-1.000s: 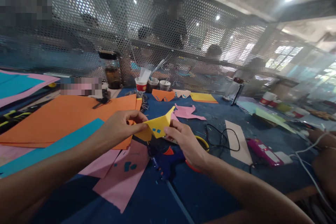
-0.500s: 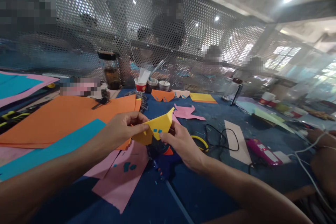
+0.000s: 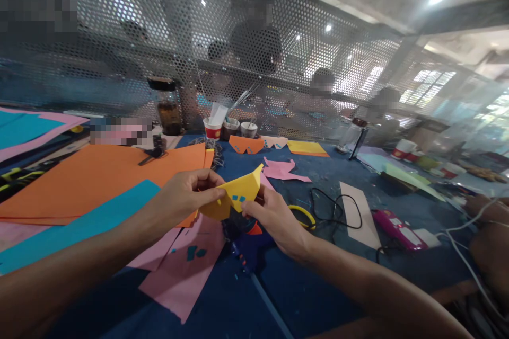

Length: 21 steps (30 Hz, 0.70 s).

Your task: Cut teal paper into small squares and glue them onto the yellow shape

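Observation:
I hold a folded yellow paper piece point(image 3: 237, 192) with small blue squares stuck on it, lifted above the blue table point(image 3: 302, 296). My left hand point(image 3: 185, 197) pinches its left side between thumb and fingers. The fingers of my right hand point(image 3: 274, 221) grip its lower right edge from underneath. Directly below lie a blue glue gun point(image 3: 250, 246) and yellow-handled scissors point(image 3: 303, 213).
Orange sheets point(image 3: 99, 175), a teal sheet point(image 3: 75, 228) and pink paper point(image 3: 186, 270) cover the left of the table. Black cable point(image 3: 338, 212), a pink device point(image 3: 400, 229), cups point(image 3: 213, 128) and a jar point(image 3: 170, 106) stand further off. A perforated metal screen point(image 3: 222, 37) backs the table; people sit behind it. Another person's hand point(image 3: 487, 217) shows at the right edge.
Both hands and the yellow piece have shifted slightly left and down; my right fingers have slid lower under its edge. Nothing else has moved.

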Each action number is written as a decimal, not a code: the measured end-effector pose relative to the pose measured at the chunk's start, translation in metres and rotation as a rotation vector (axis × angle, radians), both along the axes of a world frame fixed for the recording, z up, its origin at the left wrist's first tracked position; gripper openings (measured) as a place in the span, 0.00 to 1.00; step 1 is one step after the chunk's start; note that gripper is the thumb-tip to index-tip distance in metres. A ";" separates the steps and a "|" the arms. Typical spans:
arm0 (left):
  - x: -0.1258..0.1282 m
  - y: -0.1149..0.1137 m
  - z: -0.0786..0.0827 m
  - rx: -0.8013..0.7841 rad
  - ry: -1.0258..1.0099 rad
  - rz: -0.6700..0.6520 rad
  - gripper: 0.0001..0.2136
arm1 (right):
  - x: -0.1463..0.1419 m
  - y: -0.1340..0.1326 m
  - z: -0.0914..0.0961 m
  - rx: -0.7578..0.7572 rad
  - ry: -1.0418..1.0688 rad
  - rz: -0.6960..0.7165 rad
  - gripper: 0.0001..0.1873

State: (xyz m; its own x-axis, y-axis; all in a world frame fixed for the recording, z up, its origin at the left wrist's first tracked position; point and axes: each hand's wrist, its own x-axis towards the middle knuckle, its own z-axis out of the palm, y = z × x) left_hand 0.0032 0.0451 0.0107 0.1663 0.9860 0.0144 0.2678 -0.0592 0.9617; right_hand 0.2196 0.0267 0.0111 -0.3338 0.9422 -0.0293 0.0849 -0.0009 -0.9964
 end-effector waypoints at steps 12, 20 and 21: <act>0.004 -0.001 0.001 -0.008 0.003 -0.001 0.14 | 0.001 0.001 0.002 0.039 -0.038 0.028 0.06; 0.005 -0.002 0.001 -0.008 0.017 -0.007 0.13 | 0.002 -0.001 0.005 0.040 -0.096 0.018 0.03; 0.005 -0.002 0.000 -0.007 0.017 -0.006 0.13 | 0.002 -0.001 0.006 0.038 -0.110 0.011 0.03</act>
